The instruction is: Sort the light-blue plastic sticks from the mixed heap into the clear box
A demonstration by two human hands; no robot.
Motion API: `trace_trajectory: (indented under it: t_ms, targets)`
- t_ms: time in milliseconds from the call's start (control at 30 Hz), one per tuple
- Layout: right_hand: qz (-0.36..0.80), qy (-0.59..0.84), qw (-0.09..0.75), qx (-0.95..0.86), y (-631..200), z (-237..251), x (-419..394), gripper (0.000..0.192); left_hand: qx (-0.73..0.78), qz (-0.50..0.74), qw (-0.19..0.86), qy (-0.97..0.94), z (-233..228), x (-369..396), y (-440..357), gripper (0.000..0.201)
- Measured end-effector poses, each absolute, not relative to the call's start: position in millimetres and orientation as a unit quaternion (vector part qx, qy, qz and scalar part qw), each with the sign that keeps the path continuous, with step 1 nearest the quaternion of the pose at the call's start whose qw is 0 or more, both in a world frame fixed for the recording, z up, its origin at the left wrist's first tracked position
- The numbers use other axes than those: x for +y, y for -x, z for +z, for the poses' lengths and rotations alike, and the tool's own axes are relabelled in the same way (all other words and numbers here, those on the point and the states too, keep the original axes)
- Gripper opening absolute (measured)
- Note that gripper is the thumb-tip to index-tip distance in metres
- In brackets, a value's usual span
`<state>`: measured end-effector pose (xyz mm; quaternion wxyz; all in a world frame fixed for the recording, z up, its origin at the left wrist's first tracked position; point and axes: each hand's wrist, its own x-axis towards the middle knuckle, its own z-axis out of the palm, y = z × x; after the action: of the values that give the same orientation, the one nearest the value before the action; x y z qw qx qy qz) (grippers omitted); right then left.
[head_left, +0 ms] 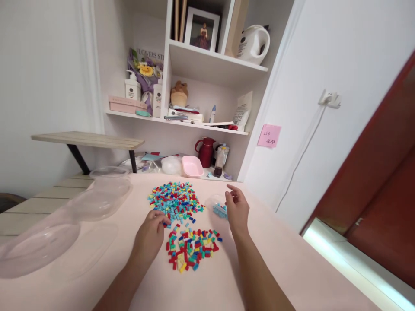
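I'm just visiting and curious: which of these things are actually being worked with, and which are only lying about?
In use:
left hand on the far brick pile
near brick pile
right hand over a small clear tub of blue bricks

Lying about:
clear lids
pink dish
red jug
sticky note
kettle

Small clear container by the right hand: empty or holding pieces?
Holding pieces: light blue pieces show inside the small clear container, beside the right hand.
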<state>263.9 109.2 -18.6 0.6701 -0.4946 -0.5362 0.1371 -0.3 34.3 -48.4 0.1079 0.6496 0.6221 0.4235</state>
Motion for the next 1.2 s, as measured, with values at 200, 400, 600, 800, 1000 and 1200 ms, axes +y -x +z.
trace_trajectory:
  t_ms: [200,400,600,800,1000,1200]
  targets:
    - [0.161,0.412,0.470,-0.764,-222,-30,98,0.018,0.627,0.414,0.108,-0.651,-48,32,0,0.035]
    - [0.143,0.419,0.298,-0.846,-208,-40,91,0.017,0.666,0.380,0.090,-0.635,-43,28,0,0.036]
    - [0.128,0.445,0.226,-0.857,-209,-41,91,0.019,0.694,0.350,0.084,-0.623,-41,25,1,0.038]
    - [0.127,0.454,0.210,-0.856,-206,-37,89,0.018,0.689,0.338,0.082,-0.636,-41,25,0,0.038]
    - [0.126,0.443,0.241,-0.854,-205,-37,87,0.019,0.675,0.348,0.081,-0.646,-44,28,2,0.035]
    - [0.131,0.442,0.249,-0.852,-204,-34,84,0.013,0.655,0.351,0.070,-0.665,-49,33,5,0.032]
